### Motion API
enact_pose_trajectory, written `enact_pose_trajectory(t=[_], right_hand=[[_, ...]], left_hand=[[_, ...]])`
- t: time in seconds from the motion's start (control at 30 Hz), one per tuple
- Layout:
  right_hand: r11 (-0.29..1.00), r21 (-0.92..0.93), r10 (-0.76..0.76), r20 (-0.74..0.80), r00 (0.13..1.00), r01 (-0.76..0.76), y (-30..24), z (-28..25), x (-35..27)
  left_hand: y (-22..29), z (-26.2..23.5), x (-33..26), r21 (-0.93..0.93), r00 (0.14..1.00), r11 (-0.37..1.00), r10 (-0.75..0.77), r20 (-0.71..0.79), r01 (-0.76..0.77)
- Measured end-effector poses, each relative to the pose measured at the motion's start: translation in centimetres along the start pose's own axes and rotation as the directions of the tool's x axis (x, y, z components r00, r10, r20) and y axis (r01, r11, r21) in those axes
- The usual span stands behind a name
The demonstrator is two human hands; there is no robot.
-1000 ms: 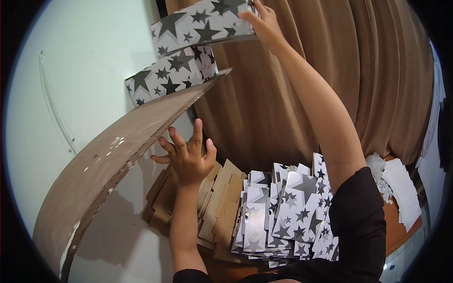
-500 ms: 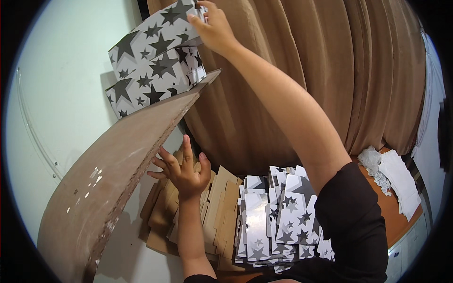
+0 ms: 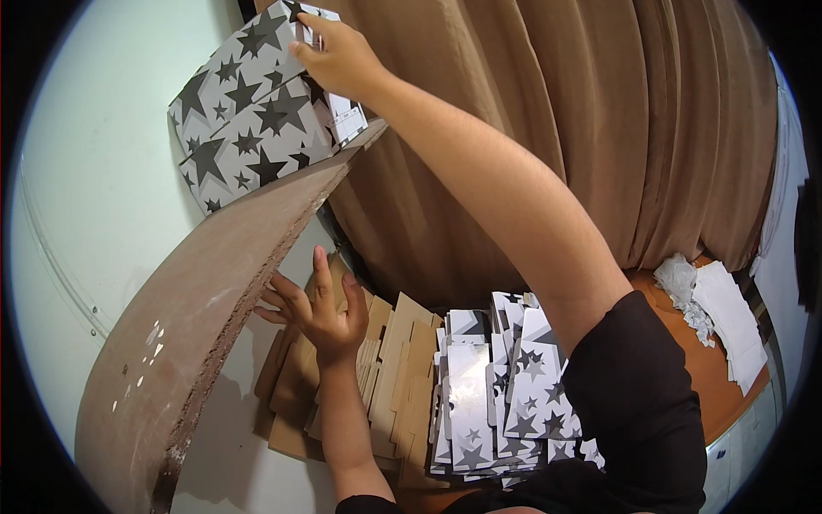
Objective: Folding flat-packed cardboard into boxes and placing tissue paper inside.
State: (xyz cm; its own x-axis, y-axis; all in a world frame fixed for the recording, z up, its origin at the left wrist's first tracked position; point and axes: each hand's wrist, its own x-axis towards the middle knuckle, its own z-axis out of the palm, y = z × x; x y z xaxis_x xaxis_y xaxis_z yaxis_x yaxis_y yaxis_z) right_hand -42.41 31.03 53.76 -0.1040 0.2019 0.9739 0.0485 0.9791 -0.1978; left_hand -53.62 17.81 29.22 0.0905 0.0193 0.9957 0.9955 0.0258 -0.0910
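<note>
Two white boxes printed with black and grey stars point(image 3: 257, 111) are stacked on a brown shelf board point(image 3: 214, 291) by the wall. My right hand point(image 3: 338, 56) reaches up and rests its fingers on the top box's upper right corner. My left hand point(image 3: 317, 313) is lower, fingers spread, pressing against the shelf's edge and the stack of flat brown cardboard sheets point(image 3: 385, 368) leaning there. It holds nothing.
A pile of flat star-printed box blanks point(image 3: 497, 394) lies beside the cardboard on the orange-brown table point(image 3: 685, 360). A brown curtain point(image 3: 599, 128) hangs behind. White papers point(image 3: 719, 317) lie at the right. A pale wall point(image 3: 94, 171) is at the left.
The view has shifted so the boxes sit further left. My right hand has pushed the upper star box back onto the lower one; my left hand stays spread against the shelf edge.
</note>
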Motion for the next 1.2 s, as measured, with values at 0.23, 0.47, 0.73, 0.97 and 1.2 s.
enact_pose_trajectory(t=[0.23,0.47,0.73,0.97,1.2], right_hand=[[0.995,0.022,-0.094,-0.163,0.982,0.099,-1.3,0.8,-0.7],[0.981,-0.191,-0.066,-0.162,0.985,0.034,-2.1,2.4,-1.4],[0.985,-0.16,0.035,-0.143,0.989,-0.058,-3.8,2.4,-1.8],[0.917,-0.218,0.36,0.098,0.928,-0.333,-5.5,0.0,-1.0],[0.913,0.391,0.112,0.024,0.993,-0.112,-2.7,-9.1,-4.0]], left_hand=[[-0.2,-0.6,-0.6,-0.042,1.0,0.999,-0.019,0.015,0.02],[-0.1,-1.1,-1.3,-0.055,0.995,0.998,-0.023,0.102,0.029],[0.1,-3.7,-0.4,-0.071,0.997,0.997,0.023,0.069,-0.018],[1.2,-4.5,0.0,-0.108,0.991,0.992,-0.044,0.125,0.058],[6.7,-6.6,0.3,-0.203,0.988,0.975,-0.065,0.143,0.093]])
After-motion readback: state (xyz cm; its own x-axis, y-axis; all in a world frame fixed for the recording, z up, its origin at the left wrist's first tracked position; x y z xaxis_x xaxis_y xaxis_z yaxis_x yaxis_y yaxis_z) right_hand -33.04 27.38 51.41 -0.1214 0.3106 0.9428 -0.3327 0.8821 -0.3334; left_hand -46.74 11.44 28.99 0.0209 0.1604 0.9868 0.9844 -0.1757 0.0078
